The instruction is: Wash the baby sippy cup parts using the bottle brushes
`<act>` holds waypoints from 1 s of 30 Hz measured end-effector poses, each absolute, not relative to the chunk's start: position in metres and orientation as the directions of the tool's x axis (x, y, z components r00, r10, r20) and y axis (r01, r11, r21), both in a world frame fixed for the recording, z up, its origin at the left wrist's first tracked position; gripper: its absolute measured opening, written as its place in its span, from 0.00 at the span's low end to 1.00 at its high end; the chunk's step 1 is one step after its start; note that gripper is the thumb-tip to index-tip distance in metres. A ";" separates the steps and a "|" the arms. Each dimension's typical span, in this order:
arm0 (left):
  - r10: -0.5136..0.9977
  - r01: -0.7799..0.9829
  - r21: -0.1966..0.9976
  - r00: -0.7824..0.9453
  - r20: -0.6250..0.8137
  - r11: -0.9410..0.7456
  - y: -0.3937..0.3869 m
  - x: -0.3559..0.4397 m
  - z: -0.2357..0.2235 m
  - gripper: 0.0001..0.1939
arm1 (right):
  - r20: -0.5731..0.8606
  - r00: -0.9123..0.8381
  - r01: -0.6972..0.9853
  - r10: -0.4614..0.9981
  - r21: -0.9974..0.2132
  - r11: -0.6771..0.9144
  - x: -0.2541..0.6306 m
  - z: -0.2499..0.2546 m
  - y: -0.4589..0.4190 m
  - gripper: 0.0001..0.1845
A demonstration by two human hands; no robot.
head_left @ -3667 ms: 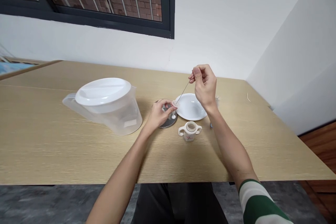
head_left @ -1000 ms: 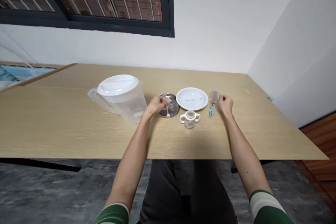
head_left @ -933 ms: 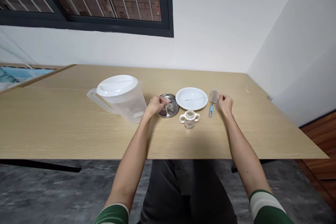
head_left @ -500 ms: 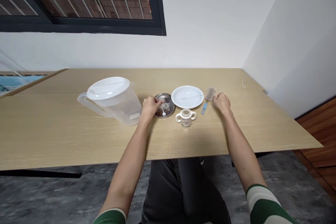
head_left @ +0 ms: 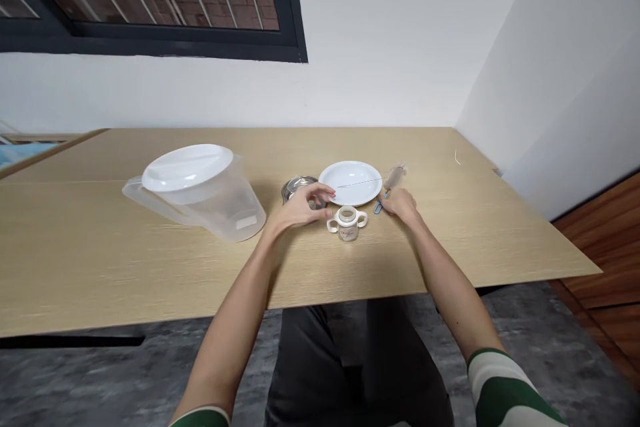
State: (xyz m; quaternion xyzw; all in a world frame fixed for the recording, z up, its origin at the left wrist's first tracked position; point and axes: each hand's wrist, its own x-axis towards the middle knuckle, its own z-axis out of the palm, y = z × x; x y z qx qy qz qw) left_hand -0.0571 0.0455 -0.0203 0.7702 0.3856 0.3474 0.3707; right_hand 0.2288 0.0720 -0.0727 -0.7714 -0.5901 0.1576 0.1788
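Our right hand (head_left: 401,207) grips the bottle brush (head_left: 395,178) beside the plate (head_left: 350,172); our left hand (head_left: 301,211) hangs half open over the steel dish (head_left: 299,185), its hold unclear, near the two-handled cup (head_left: 347,225).

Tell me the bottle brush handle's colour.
The bottle brush handle is blue, best seen in the head view, beside the right hand.

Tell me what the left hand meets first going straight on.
The white plate, at its near rim, though depth is unclear and the left hand may pass just above it.
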 end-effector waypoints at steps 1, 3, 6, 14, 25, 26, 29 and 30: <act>0.830 0.317 0.854 0.517 0.209 -0.412 0.043 -0.053 -0.021 0.27 | -0.023 0.263 0.845 0.965 -0.478 -0.242 0.229 -0.074 0.073 0.20; 0.793 0.311 0.869 0.593 0.139 -0.385 0.039 -0.046 -0.024 0.31 | -0.011 0.277 0.827 0.961 -0.506 -0.245 0.231 -0.074 0.074 0.15; 0.759 0.308 0.874 0.643 0.101 -0.377 0.035 -0.037 -0.029 0.34 | 0.017 0.309 0.787 0.951 -0.565 -0.246 0.240 -0.071 0.076 0.11; 0.777 0.307 0.907 0.629 0.034 -0.289 0.035 -0.027 -0.040 0.30 | 0.038 0.409 0.592 0.912 -0.771 -0.234 0.260 -0.059 0.077 0.19; 0.780 0.284 0.912 0.623 0.059 -0.296 0.032 -0.022 -0.040 0.27 | 0.373 0.682 0.483 0.630 -0.875 -0.005 0.285 -0.023 0.076 0.19; 0.782 0.294 0.906 0.621 0.060 -0.304 0.032 -0.021 -0.040 0.26 | 0.401 0.673 0.493 0.621 -0.870 0.028 0.285 -0.017 0.072 0.21; 0.786 0.293 0.902 0.614 0.076 -0.316 0.031 -0.018 -0.041 0.25 | 0.492 0.597 0.552 0.633 -0.825 0.120 0.284 -0.004 0.049 0.29; 0.787 0.286 0.904 0.611 0.084 -0.318 0.031 -0.017 -0.042 0.26 | 0.516 0.562 0.576 0.647 -0.805 0.142 0.284 -0.001 0.038 0.31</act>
